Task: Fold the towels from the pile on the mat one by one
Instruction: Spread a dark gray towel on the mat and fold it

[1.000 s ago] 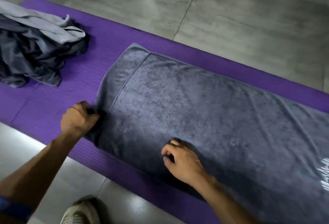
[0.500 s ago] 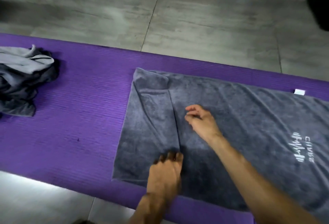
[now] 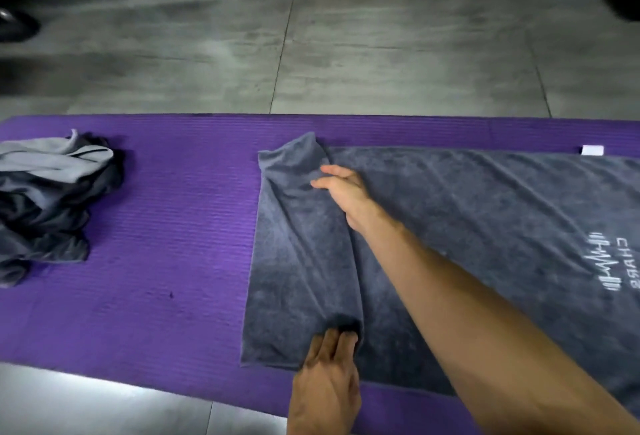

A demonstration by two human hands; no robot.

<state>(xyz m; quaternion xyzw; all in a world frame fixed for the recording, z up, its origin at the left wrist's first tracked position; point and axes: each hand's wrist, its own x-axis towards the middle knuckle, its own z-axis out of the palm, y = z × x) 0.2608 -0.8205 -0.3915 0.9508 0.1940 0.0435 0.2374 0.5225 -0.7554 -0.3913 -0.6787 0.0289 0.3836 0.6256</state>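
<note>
Head view, looking down at a purple mat [image 3: 156, 227] laid across a grey tiled floor [image 3: 346, 54]. Near the mat's left end sits the pile of towels [image 3: 52, 206], crumpled, pale grey cloth on top of darker grey. A bare stretch of mat separates it from the dark grey towel [image 3: 485, 227] spread flat over the middle and right part of the mat, its long sides running along the mat's far and near edges. At the towel's left end a long raised crease runs from the near edge toward the far edge. The left hand [image 3: 325, 386] is at the near end of that crease, by the mat's near edge; the fingers reach forward and their tips tuck into the bunched cloth, so this grip looks to be pinching the towel, though the fold hides the fingertips. Further right and farther away, the right hand [image 3: 343, 189] reaches over the towel to the crease's far end, close to the towel's far left corner, which stands up in a small peak. Its fingers are fairly straight and lie against the raised cloth; whether this grip pinches it I cannot tell. Toward the right, white lettering [image 3: 623, 268] marks the towel, and a small white tag [image 3: 592, 150] sticks out at its far edge.
</note>
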